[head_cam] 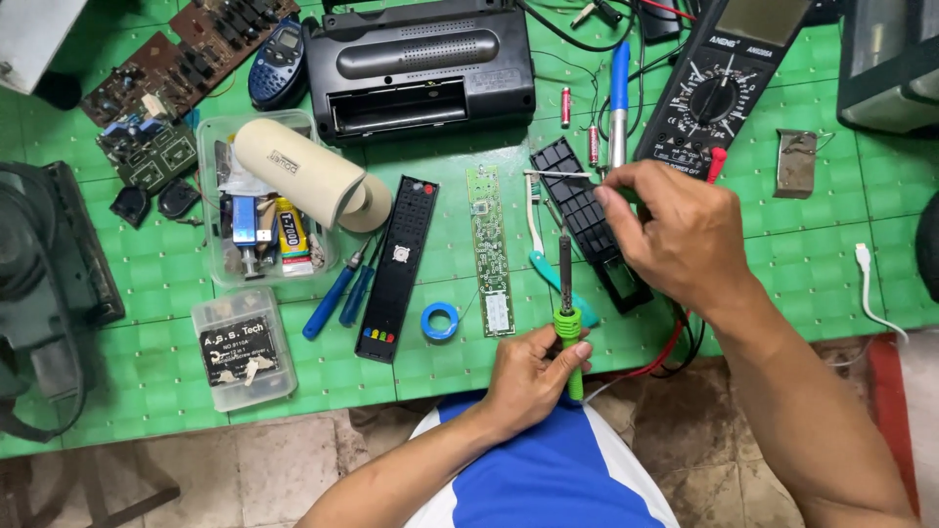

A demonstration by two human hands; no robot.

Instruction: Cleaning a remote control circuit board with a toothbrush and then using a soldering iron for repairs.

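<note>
Left hand point(533, 376) grips a green-handled soldering iron point(566, 318) near the table's front edge, fingers wrapped round the handle, tip pointing up and away. Right hand point(675, 235) is over a black remote shell point(577, 210), fingers pinched narrow on a thin solder wire point(558, 175) that sticks out leftward. A long green circuit board point(489, 249) lies just left of the shell, a black keypad point(396, 269) further left. Green table point(822, 264); multimeter point(719, 88) behind the right hand.
</note>
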